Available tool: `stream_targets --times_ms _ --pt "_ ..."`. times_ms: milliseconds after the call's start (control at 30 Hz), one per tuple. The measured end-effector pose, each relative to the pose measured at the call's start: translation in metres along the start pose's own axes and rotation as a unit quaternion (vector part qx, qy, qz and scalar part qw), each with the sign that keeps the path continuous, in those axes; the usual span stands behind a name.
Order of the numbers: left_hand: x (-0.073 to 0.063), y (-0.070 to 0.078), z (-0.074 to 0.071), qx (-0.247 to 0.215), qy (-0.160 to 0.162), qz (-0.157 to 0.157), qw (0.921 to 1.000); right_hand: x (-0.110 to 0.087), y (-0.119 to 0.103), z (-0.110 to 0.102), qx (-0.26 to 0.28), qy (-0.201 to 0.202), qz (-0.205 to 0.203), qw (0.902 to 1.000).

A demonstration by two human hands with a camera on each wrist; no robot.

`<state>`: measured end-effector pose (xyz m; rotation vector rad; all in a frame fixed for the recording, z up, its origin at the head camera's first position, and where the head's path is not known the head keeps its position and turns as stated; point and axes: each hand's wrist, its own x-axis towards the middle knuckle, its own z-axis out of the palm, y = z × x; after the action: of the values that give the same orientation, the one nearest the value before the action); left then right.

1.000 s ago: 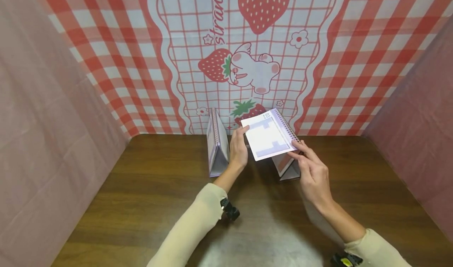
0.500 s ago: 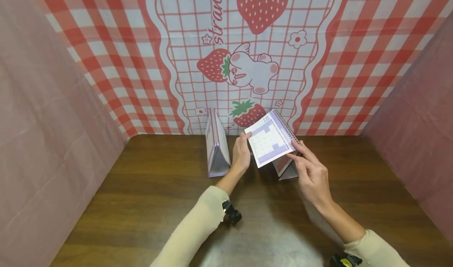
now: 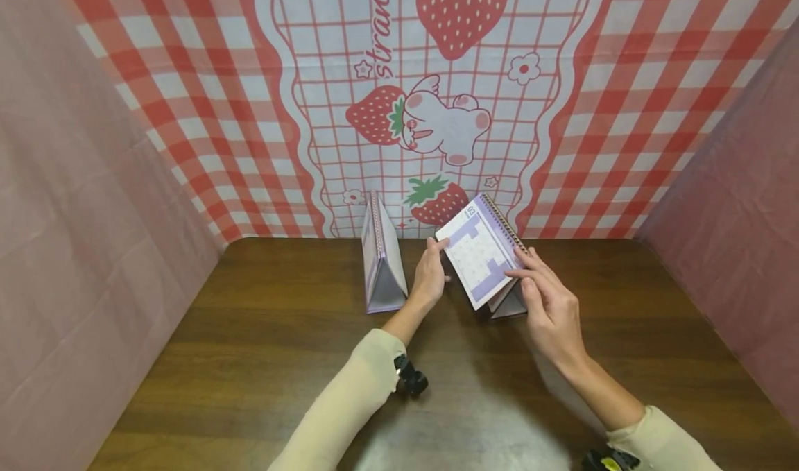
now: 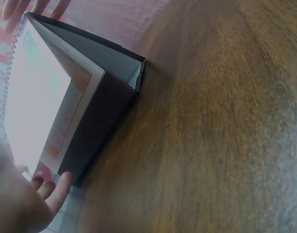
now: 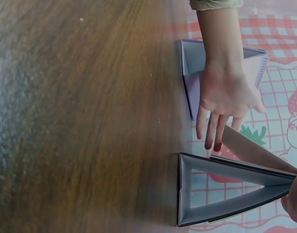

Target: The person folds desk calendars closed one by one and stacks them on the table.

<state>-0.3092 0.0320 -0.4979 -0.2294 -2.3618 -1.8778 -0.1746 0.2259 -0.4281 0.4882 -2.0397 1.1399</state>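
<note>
A spiral-bound desk calendar [image 3: 477, 249] stands tent-like near the back wall, with a purple and white page marked 03 on its left face. That page hangs away from the sheets behind it. At the near end of the coil, my right hand [image 3: 554, 315] grips the calendar's top, fingers on the page side. My left hand [image 3: 429, 273] is beside the page's lower far corner, its thumb at the edge and its other fingers extended below. In the right wrist view, the left hand [image 5: 226, 94] shows its palm, and the page's underside slants past its fingertips.
A second desk calendar [image 3: 382, 263] stands to the left, close by the left hand. The wooden table [image 3: 281, 360] meets a red-checked strawberry cloth [image 3: 437, 110] at the back. Pink cloth [image 3: 736, 249] hangs on both sides.
The calendar page has swung down from nearly flat to a steeper slant against the left face. My left hand has shifted slightly right and down with it. The right hand stays put.
</note>
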Motion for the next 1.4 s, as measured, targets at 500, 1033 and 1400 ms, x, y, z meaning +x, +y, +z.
stream_targets --times_ms 500,1033,1400 --pt "-0.019 0.039 -0.006 0.005 -0.055 -0.006 0.9985 -0.001 0.002 -0.001 0.013 0.008 0.001 0.9999" --pt "0.022 0.011 0.012 0.090 -0.123 0.187 0.9705 -0.014 -0.003 -0.016 0.058 0.011 0.187 0.9806" --pt "-0.011 0.074 0.001 0.187 -0.182 0.230 0.9375 -0.032 -0.004 -0.012 0.056 -0.001 0.244 0.9681"
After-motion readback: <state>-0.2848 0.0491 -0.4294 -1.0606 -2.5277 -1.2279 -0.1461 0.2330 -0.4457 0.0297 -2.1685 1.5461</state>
